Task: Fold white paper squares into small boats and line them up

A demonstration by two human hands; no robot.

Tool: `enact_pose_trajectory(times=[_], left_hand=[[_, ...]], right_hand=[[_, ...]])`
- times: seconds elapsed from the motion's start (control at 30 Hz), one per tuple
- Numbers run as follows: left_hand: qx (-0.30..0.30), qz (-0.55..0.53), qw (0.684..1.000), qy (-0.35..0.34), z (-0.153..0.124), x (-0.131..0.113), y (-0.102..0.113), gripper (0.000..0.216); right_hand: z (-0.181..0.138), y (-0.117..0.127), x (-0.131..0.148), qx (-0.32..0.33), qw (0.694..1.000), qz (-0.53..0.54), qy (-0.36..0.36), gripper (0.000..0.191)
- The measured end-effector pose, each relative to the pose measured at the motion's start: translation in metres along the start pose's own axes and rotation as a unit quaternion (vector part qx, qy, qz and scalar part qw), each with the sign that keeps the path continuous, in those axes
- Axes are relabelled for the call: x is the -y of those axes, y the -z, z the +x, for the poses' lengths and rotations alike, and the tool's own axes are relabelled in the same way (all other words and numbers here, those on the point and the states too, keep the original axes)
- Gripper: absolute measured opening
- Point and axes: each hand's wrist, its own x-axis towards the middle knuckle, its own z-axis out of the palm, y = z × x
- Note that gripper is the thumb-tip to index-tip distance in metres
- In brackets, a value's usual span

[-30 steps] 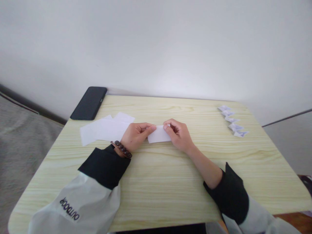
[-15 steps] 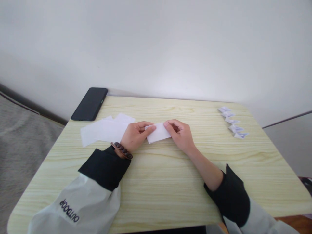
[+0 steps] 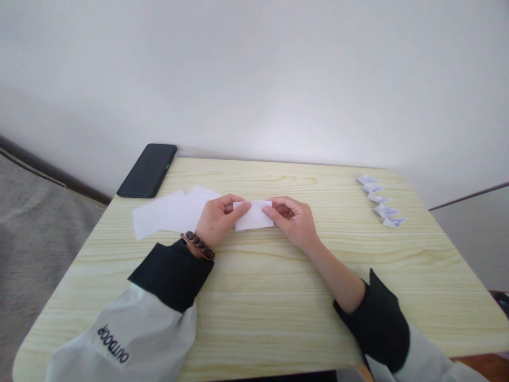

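A small folded white paper (image 3: pixel 252 215) is held between both my hands above the middle of the wooden table (image 3: pixel 278 297). My left hand (image 3: pixel 218 220), with a dark bead bracelet at the wrist, pinches the paper's left end with thumb and forefinger. My right hand (image 3: pixel 294 220) pinches the paper's right end, fingers curled. The paper is lifted slightly off the tabletop and tilted toward me.
Loose white sheets (image 3: pixel 167 215) lie left of my left hand. A black phone (image 3: pixel 148 170) rests at the table's far left corner, overhanging the edge. Several small folded paper shapes (image 3: pixel 379 201) line up at the far right. A plain white wall stands behind.
The folded paper has been raised off the table and shifted slightly left and away from me; both hands moved with it, keeping their pinch on its ends.
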Motion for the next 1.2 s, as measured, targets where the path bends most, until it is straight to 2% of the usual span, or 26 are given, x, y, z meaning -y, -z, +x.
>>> enact_pose_trajectory(times=[0.13,0.27,0.33,0.47,0.53,0.63,0.73,0.93,1.2], left_hand=[[0.025,0.018,0.999,-0.021,0.0,0.001,0.0,0.03],[0.003,0.138,0.986,-0.097,-0.001,0.006,-0.002,0.031],[-0.018,0.215,0.963,-0.159,0.0,0.011,-0.001,0.029],[0.012,0.33,0.895,-0.3,0.004,0.019,0.001,0.028],[0.013,0.378,0.86,-0.344,0.004,0.02,0.002,0.023],[0.031,0.457,0.822,-0.34,-0.001,0.017,0.001,0.027],[0.039,0.492,0.805,-0.328,-0.007,0.013,-0.001,0.037],[0.056,0.505,0.792,-0.339,-0.006,0.014,0.0,0.035],[0.026,0.51,0.782,-0.356,-0.005,0.019,0.003,0.03]], right_hand=[[0.0,-0.001,0.0,-0.028,1.0,-0.004,0.002,0.02],[0.001,0.001,0.0,-0.053,0.996,-0.068,0.007,0.022],[0.002,0.002,0.0,-0.052,0.989,-0.134,0.039,0.02],[0.003,0.005,-0.001,-0.015,0.967,-0.24,0.078,0.018],[0.004,0.007,-0.003,0.003,0.958,-0.273,0.086,0.017],[0.004,0.012,-0.006,0.026,0.95,-0.296,0.099,0.017],[0.002,0.02,-0.01,0.065,0.949,-0.284,0.123,0.018],[-0.003,0.03,-0.017,0.102,0.927,-0.289,0.217,0.025],[-0.004,0.034,-0.015,0.149,0.895,-0.318,0.274,0.027]])
